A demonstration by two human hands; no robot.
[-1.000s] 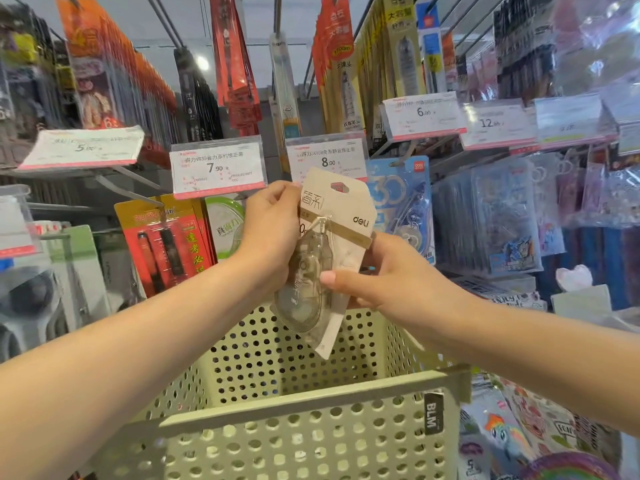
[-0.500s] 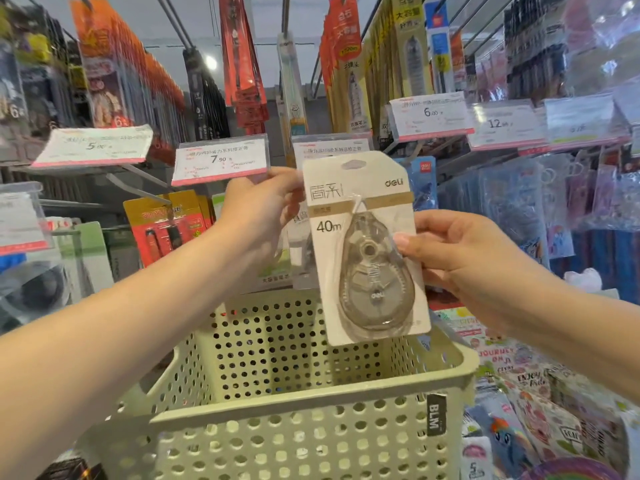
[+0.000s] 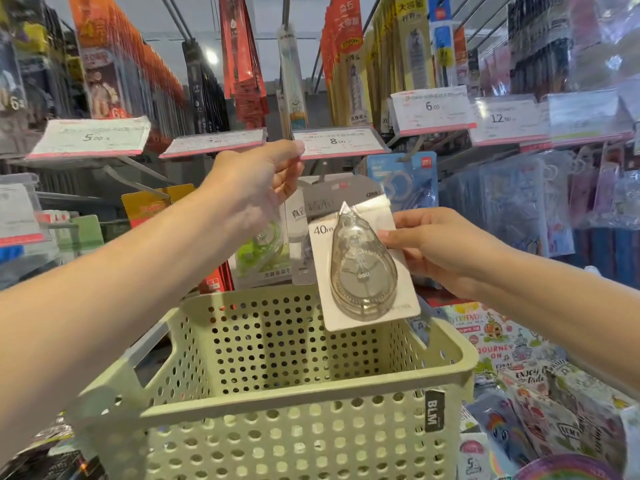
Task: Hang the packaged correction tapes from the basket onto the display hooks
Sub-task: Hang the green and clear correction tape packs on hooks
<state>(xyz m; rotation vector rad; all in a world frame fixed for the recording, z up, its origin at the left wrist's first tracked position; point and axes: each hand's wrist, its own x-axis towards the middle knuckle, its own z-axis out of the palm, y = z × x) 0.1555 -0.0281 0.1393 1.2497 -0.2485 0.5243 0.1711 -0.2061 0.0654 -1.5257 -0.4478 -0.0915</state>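
My right hand (image 3: 446, 251) pinches the right edge of a packaged correction tape (image 3: 360, 271), a white card marked 40m with a clear grey blister. The card tilts, and its top reaches up to the grey packages (image 3: 329, 200) that hang under the 8.00 price tag (image 3: 341, 142). The card's hang hole is out of sight. My left hand (image 3: 252, 181) is raised beside it, with fingertips closed on the left end of that price tag. The pale green perforated basket (image 3: 301, 431) sits below both hands, and I see nothing inside it.
A green correction tape pack (image 3: 263, 251) hangs to the left and a blue pack (image 3: 405, 181) to the right. Further rows of hooks with price tags at 5.00 (image 3: 90, 136) and 6.00 (image 3: 433, 109) crowd above. Colourful stationery packs (image 3: 519, 375) lie at the lower right.
My left hand let go of the card's top and rose to the 8.00 price tag. My right hand turned the pack face-on and carried it towards the hook under that tag.
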